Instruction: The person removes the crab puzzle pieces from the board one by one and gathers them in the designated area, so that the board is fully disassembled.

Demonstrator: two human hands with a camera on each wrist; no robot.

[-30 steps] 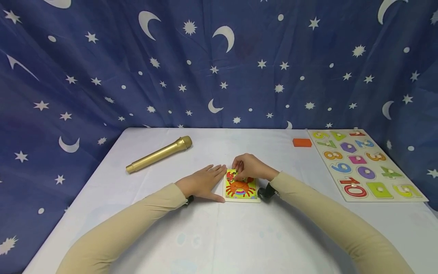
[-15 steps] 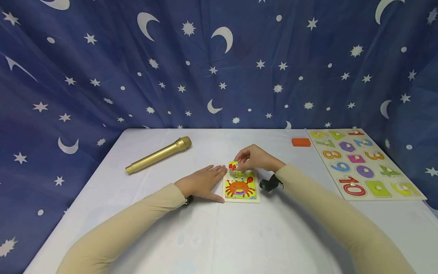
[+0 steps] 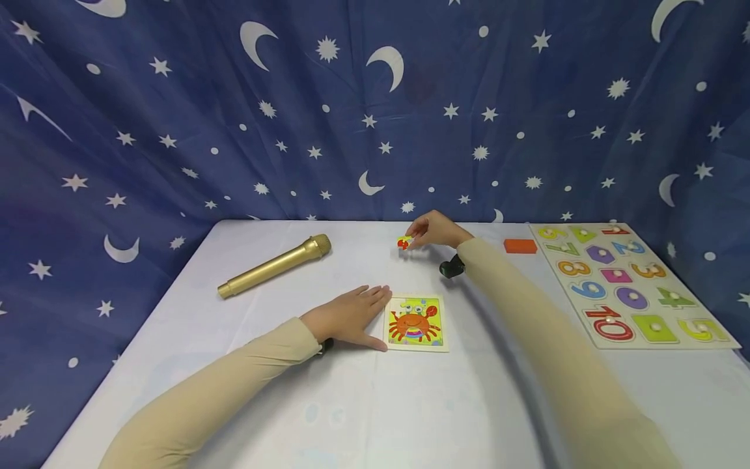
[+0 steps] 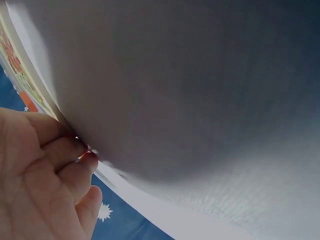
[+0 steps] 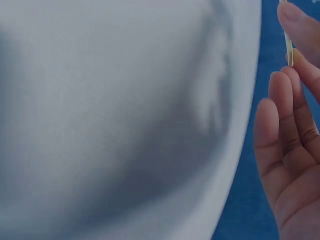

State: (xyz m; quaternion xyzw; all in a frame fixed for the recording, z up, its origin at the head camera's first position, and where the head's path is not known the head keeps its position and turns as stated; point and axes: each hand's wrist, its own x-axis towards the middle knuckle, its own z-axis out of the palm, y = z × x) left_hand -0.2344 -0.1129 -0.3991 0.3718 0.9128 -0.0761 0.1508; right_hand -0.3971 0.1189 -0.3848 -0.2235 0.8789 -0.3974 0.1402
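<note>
The blue curtain (image 3: 422,150) with moons and stars fills the upper part of the frame, behind the white worktop (image 3: 328,417), on which everything else is lying or held. At the right lies the number board (image 3: 611,291), flat and well apart from the hands, so it probably does not disturb the work. In the left part of the frame, the gold microphone (image 3: 272,268) lies slanting, also apart, seemingly put aside.

Near the centre, the left hand (image 3: 350,317) rests with its fingers extended and its thumb spread; it grasps nothing. Its fingertips and thumb appear to touch the left edge of the crab puzzle (image 3: 415,322), perhaps to prevent it from sliding. The puzzle lies flat, just below the centre of the frame.

Above it, the right hand (image 3: 436,230) has its thumb and forefinger closed in a pinch, while the other fingers are loosely bent. The orange block (image 3: 519,246) lies at the upper right, between this hand and the number board.

The smallest thing is the puzzle piece (image 3: 403,243), pinched at its side, which leaves much of its printed face visible. It seems raised slightly from the worktop.
</note>
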